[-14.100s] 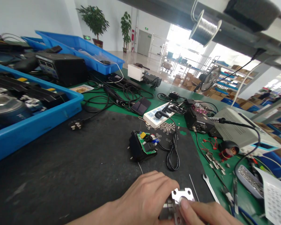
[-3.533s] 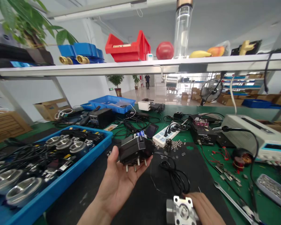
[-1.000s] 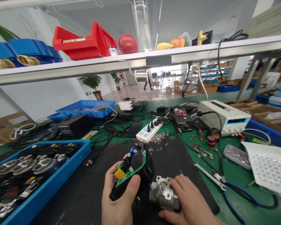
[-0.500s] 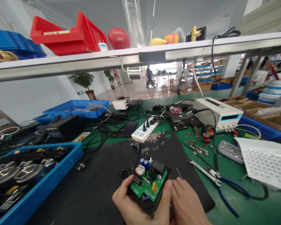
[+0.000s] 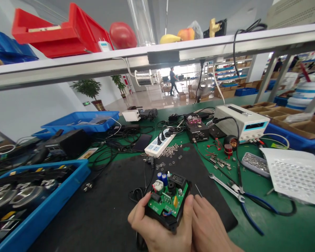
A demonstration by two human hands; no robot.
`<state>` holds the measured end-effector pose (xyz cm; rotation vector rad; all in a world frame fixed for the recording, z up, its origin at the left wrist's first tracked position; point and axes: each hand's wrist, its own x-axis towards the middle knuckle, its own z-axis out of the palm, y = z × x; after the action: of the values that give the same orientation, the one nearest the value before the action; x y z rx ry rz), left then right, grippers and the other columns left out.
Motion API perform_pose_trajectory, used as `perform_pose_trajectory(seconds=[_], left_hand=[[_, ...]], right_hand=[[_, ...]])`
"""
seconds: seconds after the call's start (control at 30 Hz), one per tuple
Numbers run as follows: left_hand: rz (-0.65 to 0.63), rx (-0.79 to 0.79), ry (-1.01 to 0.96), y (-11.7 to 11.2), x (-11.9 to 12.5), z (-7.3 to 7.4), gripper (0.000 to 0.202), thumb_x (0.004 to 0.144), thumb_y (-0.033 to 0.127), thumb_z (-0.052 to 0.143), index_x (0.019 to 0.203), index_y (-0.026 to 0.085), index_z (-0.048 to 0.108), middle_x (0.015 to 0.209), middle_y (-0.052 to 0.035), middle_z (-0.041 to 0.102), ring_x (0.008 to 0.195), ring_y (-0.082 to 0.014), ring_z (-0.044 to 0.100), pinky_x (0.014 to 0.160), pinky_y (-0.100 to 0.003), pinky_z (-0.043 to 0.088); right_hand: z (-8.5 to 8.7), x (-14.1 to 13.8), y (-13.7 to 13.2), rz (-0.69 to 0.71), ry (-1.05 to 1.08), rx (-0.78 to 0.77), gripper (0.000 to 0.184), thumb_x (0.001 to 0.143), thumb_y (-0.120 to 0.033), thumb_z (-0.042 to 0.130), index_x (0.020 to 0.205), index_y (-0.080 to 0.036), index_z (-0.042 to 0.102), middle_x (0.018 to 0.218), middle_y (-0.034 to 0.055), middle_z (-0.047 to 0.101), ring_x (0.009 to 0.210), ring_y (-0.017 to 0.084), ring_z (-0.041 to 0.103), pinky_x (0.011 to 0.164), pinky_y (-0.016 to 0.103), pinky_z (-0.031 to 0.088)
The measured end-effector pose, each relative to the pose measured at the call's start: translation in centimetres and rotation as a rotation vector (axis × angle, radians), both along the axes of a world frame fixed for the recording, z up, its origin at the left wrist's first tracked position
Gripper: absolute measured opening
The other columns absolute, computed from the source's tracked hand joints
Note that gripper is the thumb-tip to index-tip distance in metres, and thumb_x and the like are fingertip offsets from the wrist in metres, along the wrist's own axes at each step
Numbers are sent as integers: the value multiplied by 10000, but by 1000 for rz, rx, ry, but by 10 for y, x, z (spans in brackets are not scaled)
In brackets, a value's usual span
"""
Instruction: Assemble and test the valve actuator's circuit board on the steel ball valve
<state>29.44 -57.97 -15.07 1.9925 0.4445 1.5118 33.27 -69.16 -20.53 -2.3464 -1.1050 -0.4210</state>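
My left hand (image 5: 154,232) cradles a black power adapter housing (image 5: 170,220) from below, near the front of the black mat (image 5: 107,196). Its open top shows a green circuit board (image 5: 168,201) with blue capacitors and a black relay. The adapter's black cable (image 5: 136,194) loops on the mat just behind my left hand. My right hand (image 5: 210,227) lies back up beside the adapter on the right. Its fingers are pressed together against the housing edge. Whatever is under that hand is hidden.
A blue bin (image 5: 55,199) of metal parts stands at the left. Behind the mat lie a white power strip (image 5: 159,145), loose washers (image 5: 170,152) and a soldering station (image 5: 198,131). A wrench (image 5: 225,185), blue-handled pliers (image 5: 252,213) and a white perforated tray (image 5: 296,175) lie to the right, under a shelf (image 5: 147,59).
My left hand lifted the adapter from the mat and turned its board upward. The metal block in my right hand has gone out of sight. Little has moved in the last half second.
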Motion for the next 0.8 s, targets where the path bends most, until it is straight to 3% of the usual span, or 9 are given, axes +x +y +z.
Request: perform_pose_trajectory(seconds=[0.17, 0.33, 0.5, 0.63, 0.8], left_hand=[[11, 68, 89, 13, -15, -6, 974, 686, 509, 884, 1439, 105, 415, 1246, -165, 474, 1087, -346, 576, 915, -502, 510], [-1, 117, 310, 25, -32, 9, 908, 757, 630, 778, 1433, 120, 449, 1224, -165, 519, 1120, -369, 569, 964, -537, 531], [-84, 212, 418, 39, -37, 20, 880, 747, 639, 795, 1393, 130, 481, 1193, -159, 556, 1082, -354, 618, 873, -479, 592], [-122, 230, 501, 50, -40, 20, 803, 729, 650, 794, 1305, 162, 521, 1180, -148, 605, 1016, -336, 681, 775, -426, 623], [-15, 153, 545, 54, -41, 15, 826, 673, 697, 805, 1268, 202, 518, 1102, -109, 676, 896, -326, 734, 653, -387, 618]], right_hand=[[4, -1, 1, -21, 58, -24, 354, 611, -220, 677, 964, -204, 655, 944, 87, 685, 867, 309, 581, 791, 449, 487], [5, -2, 1, -21, 69, 4, 313, 635, -298, 720, 927, -234, 625, 937, 58, 656, 856, 290, 557, 749, 419, 458], [5, -3, 1, -34, 84, 10, 339, 636, -309, 733, 949, -229, 630, 960, 61, 659, 880, 289, 560, 780, 421, 464], [8, -3, 1, -30, 87, 26, 378, 687, -430, 767, 980, -225, 643, 951, 63, 663, 874, 299, 576, 775, 436, 492], [11, -4, 3, -34, 107, 18, 506, 713, -538, 796, 1068, -204, 657, 967, 83, 668, 890, 326, 597, 782, 470, 523]])
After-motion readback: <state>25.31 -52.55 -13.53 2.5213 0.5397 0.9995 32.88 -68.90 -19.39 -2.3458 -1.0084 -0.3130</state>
